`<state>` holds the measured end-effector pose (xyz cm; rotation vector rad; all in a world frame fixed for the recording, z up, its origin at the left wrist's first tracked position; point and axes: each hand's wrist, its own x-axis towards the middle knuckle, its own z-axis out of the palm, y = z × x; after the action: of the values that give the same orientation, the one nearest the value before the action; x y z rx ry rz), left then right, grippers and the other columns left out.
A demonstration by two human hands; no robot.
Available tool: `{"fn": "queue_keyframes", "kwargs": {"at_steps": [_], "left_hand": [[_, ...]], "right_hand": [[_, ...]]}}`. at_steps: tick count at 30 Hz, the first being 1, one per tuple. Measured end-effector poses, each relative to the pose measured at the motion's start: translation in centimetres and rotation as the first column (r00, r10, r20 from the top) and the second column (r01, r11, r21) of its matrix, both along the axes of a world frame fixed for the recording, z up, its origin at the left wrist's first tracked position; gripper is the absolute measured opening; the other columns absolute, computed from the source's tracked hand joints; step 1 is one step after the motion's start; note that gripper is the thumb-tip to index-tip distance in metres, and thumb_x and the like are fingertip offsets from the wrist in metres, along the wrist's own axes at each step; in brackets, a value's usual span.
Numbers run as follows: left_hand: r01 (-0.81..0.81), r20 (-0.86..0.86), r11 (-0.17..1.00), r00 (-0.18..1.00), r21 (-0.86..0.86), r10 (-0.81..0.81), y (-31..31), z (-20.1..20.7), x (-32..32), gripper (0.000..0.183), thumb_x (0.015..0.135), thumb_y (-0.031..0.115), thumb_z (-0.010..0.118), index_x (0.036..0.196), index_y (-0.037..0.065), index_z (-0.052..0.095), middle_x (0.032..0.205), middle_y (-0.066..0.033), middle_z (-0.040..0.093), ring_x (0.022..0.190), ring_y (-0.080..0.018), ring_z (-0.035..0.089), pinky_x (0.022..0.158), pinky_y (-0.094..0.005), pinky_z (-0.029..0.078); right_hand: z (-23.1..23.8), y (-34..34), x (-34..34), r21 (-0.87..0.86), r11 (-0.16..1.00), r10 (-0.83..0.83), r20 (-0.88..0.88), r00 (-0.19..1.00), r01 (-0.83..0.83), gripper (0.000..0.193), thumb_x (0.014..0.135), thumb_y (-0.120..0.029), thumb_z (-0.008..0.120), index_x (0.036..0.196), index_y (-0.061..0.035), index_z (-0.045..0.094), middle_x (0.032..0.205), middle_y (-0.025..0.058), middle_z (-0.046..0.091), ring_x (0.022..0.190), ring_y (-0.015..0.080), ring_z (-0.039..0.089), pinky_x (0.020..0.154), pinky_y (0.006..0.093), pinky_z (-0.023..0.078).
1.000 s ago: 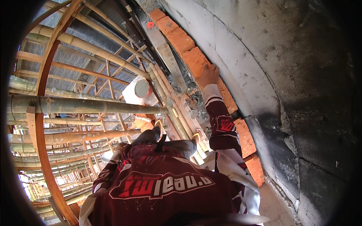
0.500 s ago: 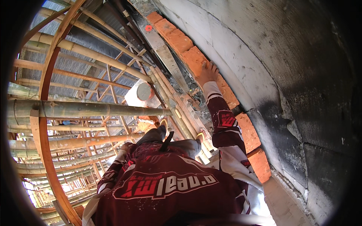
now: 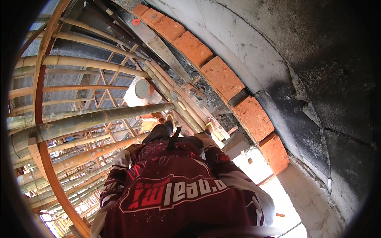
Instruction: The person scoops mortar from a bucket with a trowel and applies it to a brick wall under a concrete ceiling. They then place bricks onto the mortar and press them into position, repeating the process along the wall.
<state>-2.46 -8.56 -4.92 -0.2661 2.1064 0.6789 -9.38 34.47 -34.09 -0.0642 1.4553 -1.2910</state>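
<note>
A curved row of orange bricks (image 3: 223,78) runs along the wall, with dark gaps between several of them. My right hand (image 3: 204,138) is down by my right thigh, apart from the bricks. My left hand (image 3: 135,149) rests against my left side near the hip. Both hands are small and partly shadowed, so their fingers do not show clearly. No object can be made out in either hand.
The grey wall (image 3: 254,51) rises on the right. Bamboo poles (image 3: 99,116) form scaffolding at left. A wooden board (image 3: 168,55) lies beside the bricks. Near my feet are a round grey-topped container (image 3: 142,88) and a grey pointed blade (image 3: 174,95). Bright openings show low right.
My right hand has let go of a brick in the row and drawn back to my thigh. The bricks now show uncovered. The view has shifted slightly.
</note>
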Motion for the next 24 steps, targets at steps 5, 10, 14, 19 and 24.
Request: {"fn": "queue_keyframes", "kwargs": {"at_steps": [5,10,14,19,24], "left_hand": [[-0.563,-0.170,0.824,0.807,0.070,0.566,11.4,6.5,-8.1,0.041,0.095,0.040,0.067,0.100,0.001,0.077,0.088,-0.0080,0.075,0.088,-0.0165,0.070,0.078,-0.0329,0.052],[-0.321,-0.264,0.937,0.900,0.136,0.347,18.8,11.9,-12.8,0.041,0.101,0.041,0.063,0.105,0.002,0.077,0.095,-0.0084,0.077,0.086,-0.0151,0.070,0.080,-0.0310,0.052],[-0.230,-0.339,0.844,0.840,0.485,0.423,21.2,15.3,-14.9,0.032,0.104,0.030,0.060,0.111,0.001,0.074,0.103,-0.0060,0.075,0.096,-0.0109,0.065,0.087,-0.0278,0.048],[-0.072,-0.485,0.826,0.779,0.559,0.396,24.1,21.5,-17.3,0.032,0.101,0.027,0.065,0.114,-0.003,0.069,0.114,-0.0104,0.072,0.101,-0.0153,0.066,0.094,-0.0330,0.050],[0.205,-0.790,0.812,0.449,0.546,0.418,26.9,30.2,-17.8,0.045,0.096,0.033,0.072,0.122,-0.002,0.063,0.119,-0.0190,0.069,0.108,-0.0271,0.068,0.098,-0.0408,0.052]], "right_hand": [[5.2,3.3,-3.3,0.422,0.907,0.095,-0.219,0.971,0.006,0.073,0.079,-0.046,0.078,0.128,0.0056,0.061,0.131,0.0331,0.058,0.118,0.0423,0.060,0.101,0.0482,0.047],[21.2,8.3,-13.6,-0.120,0.692,-0.217,-0.975,0.047,0.712,0.047,0.085,-0.022,0.072,0.128,-0.0033,0.064,0.127,0.0193,0.063,0.120,0.0392,0.056,0.101,0.0492,0.043],[27.0,11.4,-19.7,0.188,0.708,0.116,-0.982,0.150,0.681,0.061,0.085,-0.021,0.071,0.144,-0.0118,0.054,0.150,0.0168,0.047,0.141,0.0385,0.038,0.114,0.0552,0.029],[25.2,12.3,-21.2,0.639,0.619,0.488,-0.769,0.413,0.458,0.070,0.093,-0.012,0.055,0.159,-0.0244,0.034,0.169,0.0103,0.021,0.157,0.0359,0.010,0.122,0.0628,0.010],[23.7,12.3,-21.4,0.613,0.660,0.461,-0.787,0.411,0.434,0.065,0.095,-0.012,0.050,0.158,-0.0225,0.036,0.169,0.0102,0.018,0.156,0.0393,0.009,0.122,0.0656,0.007]]}}
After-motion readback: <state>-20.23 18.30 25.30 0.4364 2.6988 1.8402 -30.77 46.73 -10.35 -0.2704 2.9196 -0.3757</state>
